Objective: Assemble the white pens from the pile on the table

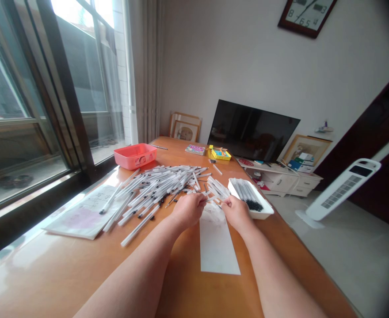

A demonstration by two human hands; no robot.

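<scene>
Over the top of a white paper strip (218, 247), my left hand (189, 209) is closed in a pinch. A short length of clear pen barrel (211, 198) appears to stick out from its fingertips toward the right. My right hand (236, 212) faces it, thumb and fingers pressed together; a thin dark bit shows at the tips, too small to name. Beyond my left hand spreads a big heap of clear pens (161, 185) with black ends. A smaller bunch of clear barrels (217, 187) lies just past both hands. Beside my right hand stands a white tray (268, 213) holding pens with black ends.
Papers (81, 216) lie at the left, partly under the pens. Farther back are a pink plastic basket (135, 157), a booklet (195, 149) and a yellow box (220, 153). The wooden table's (300, 269) right edge runs close beside the tray. A white tower fan (342, 190) stands on the floor.
</scene>
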